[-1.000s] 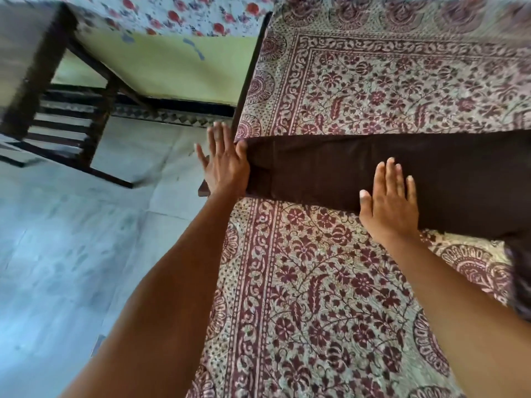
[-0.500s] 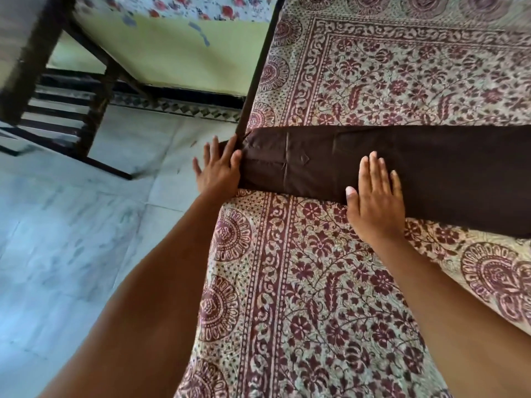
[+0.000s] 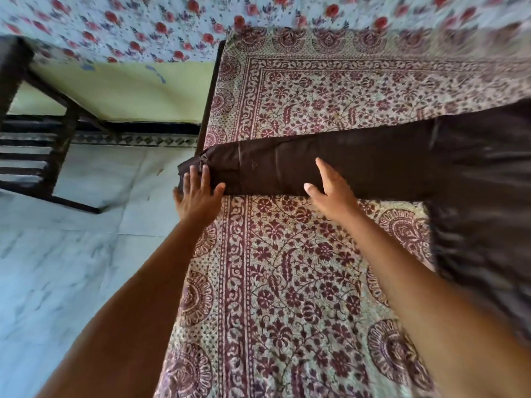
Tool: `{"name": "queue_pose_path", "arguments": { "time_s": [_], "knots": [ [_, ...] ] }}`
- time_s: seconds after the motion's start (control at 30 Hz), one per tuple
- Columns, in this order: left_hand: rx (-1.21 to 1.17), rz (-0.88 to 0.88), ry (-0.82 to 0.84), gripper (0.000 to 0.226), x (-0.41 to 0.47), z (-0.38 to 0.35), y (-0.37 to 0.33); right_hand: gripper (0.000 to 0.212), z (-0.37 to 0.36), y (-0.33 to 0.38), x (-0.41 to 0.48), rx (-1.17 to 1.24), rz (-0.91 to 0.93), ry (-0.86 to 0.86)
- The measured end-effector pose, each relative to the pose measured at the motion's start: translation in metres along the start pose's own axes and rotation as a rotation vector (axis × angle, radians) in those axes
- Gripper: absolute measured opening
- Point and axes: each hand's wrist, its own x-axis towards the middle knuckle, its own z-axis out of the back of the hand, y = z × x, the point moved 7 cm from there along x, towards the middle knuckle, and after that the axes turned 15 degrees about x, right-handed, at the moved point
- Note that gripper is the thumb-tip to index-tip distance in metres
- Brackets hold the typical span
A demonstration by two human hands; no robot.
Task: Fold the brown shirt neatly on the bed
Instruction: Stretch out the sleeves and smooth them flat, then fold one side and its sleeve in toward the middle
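The brown shirt (image 3: pixel 359 168) lies as a long band, left to right across the bed (image 3: pixel 287 282). The flat left hand (image 3: pixel 198 196) touches its left end. The right hand (image 3: pixel 330 191), fingers straight, meets its near edge.

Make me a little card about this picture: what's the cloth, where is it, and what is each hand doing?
Cloth: brown shirt, folded into a long strip
Where: across the bed, left end at its edge
Left hand: fingers straight, at the shirt's left end
Right hand: fingers straight, on the shirt's near edge
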Motion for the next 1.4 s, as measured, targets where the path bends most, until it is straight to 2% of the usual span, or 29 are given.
{"name": "queue_pose_path", "arguments": {
  "time_s": [0.1, 0.17, 0.33, 0.47, 0.7, 0.93, 1.1, 1.3, 1.4],
  "knots": [
    [-0.131, -0.172, -0.138, 0.067, -0.045, 0.032, -0.036, 0.052, 0.039, -0.008, -0.051, 0.330, -0.036, -0.220],
    [-0.258, -0.253, -0.162, 0.072, -0.080, 0.047, -0.068, 0.053, 0.063, -0.018, -0.084, 0.461, -0.052, -0.340],
    [-0.384, -0.434, -0.173, 0.067, -0.159, 0.061, -0.150, 0.058, 0.125, -0.053, -0.168, 0.447, -0.124, -0.445],
    [-0.417, -0.493, -0.146, 0.048, -0.207, 0.066, -0.209, 0.044, 0.173, -0.092, -0.215, 0.387, -0.159, -0.511],
    [-0.426, -0.359, -0.021, 0.027, -0.257, 0.032, -0.287, 0.039, 0.229, -0.156, -0.248, 0.312, -0.177, -0.424],
    [-0.355, -0.128, 0.191, 0.029, -0.291, -0.031, -0.334, 0.042, 0.270, -0.214, -0.264, 0.190, -0.146, -0.241],
    [-0.298, 0.014, 0.319, 0.035, -0.318, -0.076, -0.321, 0.041, 0.267, -0.235, -0.250, 0.132, -0.173, -0.182],
    [-0.318, -0.057, 0.371, 0.048, -0.335, -0.103, -0.323, 0.039, 0.243, -0.220, -0.201, 0.070, -0.106, -0.136],
    [-0.275, -0.109, 0.434, 0.047, -0.335, -0.116, -0.323, 0.040, 0.222, -0.192, -0.161, -0.027, 0.003, -0.077]
  ]
}}
